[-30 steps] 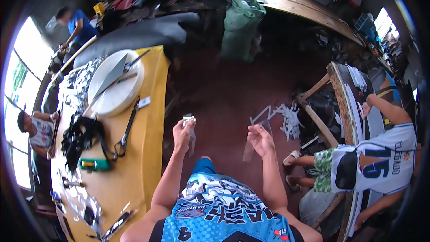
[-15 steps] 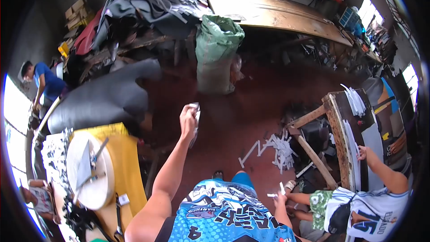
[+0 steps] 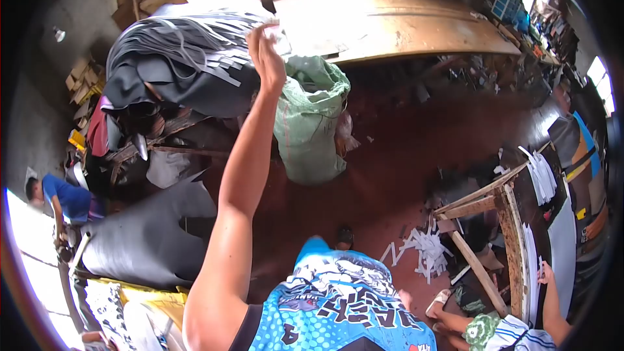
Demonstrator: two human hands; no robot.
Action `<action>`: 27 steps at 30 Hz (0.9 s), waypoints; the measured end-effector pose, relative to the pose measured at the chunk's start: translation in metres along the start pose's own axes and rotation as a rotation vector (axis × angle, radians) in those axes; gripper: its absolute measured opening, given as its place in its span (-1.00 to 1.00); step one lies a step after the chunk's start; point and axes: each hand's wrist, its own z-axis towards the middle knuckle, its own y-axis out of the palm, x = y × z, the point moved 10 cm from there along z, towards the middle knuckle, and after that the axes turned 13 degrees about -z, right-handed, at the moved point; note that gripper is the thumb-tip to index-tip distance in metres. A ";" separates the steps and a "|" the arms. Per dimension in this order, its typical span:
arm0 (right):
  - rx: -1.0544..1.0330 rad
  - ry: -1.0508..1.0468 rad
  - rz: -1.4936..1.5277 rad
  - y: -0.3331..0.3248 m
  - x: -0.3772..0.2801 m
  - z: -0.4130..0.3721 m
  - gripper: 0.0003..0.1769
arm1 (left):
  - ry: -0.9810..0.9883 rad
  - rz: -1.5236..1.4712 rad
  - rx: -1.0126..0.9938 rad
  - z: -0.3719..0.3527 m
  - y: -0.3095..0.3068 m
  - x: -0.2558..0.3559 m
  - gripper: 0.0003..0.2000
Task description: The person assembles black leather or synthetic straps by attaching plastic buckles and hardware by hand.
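The person's left arm is stretched up and forward, away from the body, with the left hand (image 3: pixel 265 52) raised high. Its fingers are curled shut around a small pale scrap (image 3: pixel 281 31), which pokes out of the top of the fist towards the thumb side. The scrap is washed out by bright light behind it, so its material cannot be told.

Directly beneath the grip, well below it, stands a tall green sack (image 3: pixel 309 123) on the dark red floor (image 3: pixel 403 136). To the left of the grip, at about the same height in the view, lies a heap of dark sheets (image 3: pixel 175 71) with grey strips draped over it. Beyond and to the right of the grip runs a long wooden tabletop (image 3: pixel 390 26), brightly lit.

Far below the grip, close to the person's body, the blue printed shirt (image 3: pixel 338 312) fills the lower edge. Just right of it a small patch of the right hand (image 3: pixel 404 299) shows, hanging low; whether it is open or closed cannot be told. A scatter of white strips (image 3: pixel 426 250) lies on the floor near that hand, beside a wooden bench (image 3: pixel 513 221).

Well down and left of the grip, a co-worker in a blue top (image 3: pixel 62 198) bends over. Another person's arm (image 3: pixel 552 299) rests at the bench, far right.
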 end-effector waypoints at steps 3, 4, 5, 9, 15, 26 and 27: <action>0.383 0.042 0.139 -0.015 -0.092 -0.018 -0.96 | 0.117 0.170 -0.051 0.045 0.034 -0.016 -0.78; 0.425 -0.015 0.108 -0.016 -0.130 -0.018 -0.96 | 0.152 0.190 -0.072 0.055 0.038 -0.041 -0.77; 0.466 -0.065 0.081 -0.024 -0.156 -0.016 -0.97 | 0.222 0.219 -0.103 0.057 0.048 -0.054 -0.79; 0.614 -0.215 0.225 -0.049 -0.178 -0.046 -0.89 | 0.231 0.324 -0.276 0.032 0.047 -0.192 -0.80; 0.995 0.207 0.259 0.051 -0.037 -0.178 -0.94 | -0.889 1.412 -1.185 -0.160 -0.084 -0.497 -0.57; 1.351 -0.062 0.111 0.160 -0.032 -0.284 -0.76 | -0.278 0.857 -1.107 -0.102 0.003 -0.431 -0.73; 1.312 0.078 0.577 0.170 -0.084 -0.293 -0.76 | -0.213 0.699 -1.081 -0.115 0.026 -0.398 -0.77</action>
